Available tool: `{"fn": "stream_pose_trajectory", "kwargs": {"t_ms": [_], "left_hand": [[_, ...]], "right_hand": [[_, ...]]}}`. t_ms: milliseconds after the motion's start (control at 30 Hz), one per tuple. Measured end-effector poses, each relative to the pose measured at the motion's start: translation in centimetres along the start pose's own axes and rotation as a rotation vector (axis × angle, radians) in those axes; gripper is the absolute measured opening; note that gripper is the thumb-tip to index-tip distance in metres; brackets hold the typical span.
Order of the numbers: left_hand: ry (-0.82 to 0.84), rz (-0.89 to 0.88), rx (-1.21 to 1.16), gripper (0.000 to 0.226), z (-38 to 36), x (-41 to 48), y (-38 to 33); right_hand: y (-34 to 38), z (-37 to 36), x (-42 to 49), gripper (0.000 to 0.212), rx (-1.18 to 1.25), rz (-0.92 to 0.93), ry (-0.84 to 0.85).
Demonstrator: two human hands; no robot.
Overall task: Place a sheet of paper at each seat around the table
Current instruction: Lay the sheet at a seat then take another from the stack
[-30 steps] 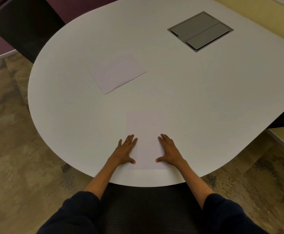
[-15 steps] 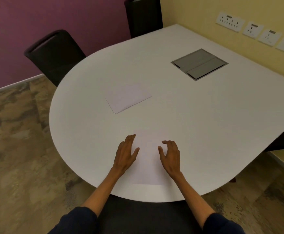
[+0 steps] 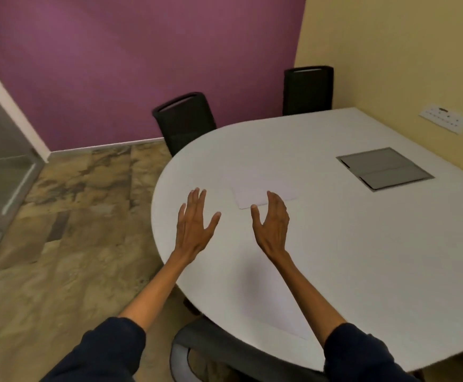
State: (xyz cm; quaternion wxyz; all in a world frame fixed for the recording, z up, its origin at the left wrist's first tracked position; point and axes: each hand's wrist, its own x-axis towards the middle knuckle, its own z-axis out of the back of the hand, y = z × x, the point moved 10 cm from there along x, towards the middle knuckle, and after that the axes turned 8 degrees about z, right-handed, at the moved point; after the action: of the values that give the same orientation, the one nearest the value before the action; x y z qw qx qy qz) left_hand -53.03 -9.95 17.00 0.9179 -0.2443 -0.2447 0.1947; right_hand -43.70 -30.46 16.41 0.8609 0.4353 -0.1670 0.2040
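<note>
Head view: both hands up off the white table (image 3: pixel 362 244)
Left hand (image 3: pixel 194 224): spread wide, holding nothing
Right hand (image 3: pixel 273 224): loosely cupped, holding nothing
Near sheet (image 3: pixel 268 304): flat between the forearms
Far sheet (image 3: pixel 263 193): beyond the fingertips
Change: hands were on the near sheet, now lifted

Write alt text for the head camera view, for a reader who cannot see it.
Two bare, empty hands, left hand and right hand, are raised open above a white table. One sheet of paper lies at the near edge between the forearms; a paper stack lies farther in. Two black chairs stand along the purple wall.
</note>
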Motion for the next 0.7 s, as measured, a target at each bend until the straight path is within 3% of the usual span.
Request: {"fn": "stream_pose_trajectory", "kwargs": {"t_ms": [400,700], "left_hand": [[-0.24,0.22,0.056,0.071,16.1,3.2,18.4],[-0.247,0.245,0.065,0.081,25.1,7.2,33.5]], "right_hand": [[17.9,-17.3,1.6,0.053,0.126,0.172,0.075],[30.5,-33.0,1.3,0.053,0.214,0.192,0.094]]}}
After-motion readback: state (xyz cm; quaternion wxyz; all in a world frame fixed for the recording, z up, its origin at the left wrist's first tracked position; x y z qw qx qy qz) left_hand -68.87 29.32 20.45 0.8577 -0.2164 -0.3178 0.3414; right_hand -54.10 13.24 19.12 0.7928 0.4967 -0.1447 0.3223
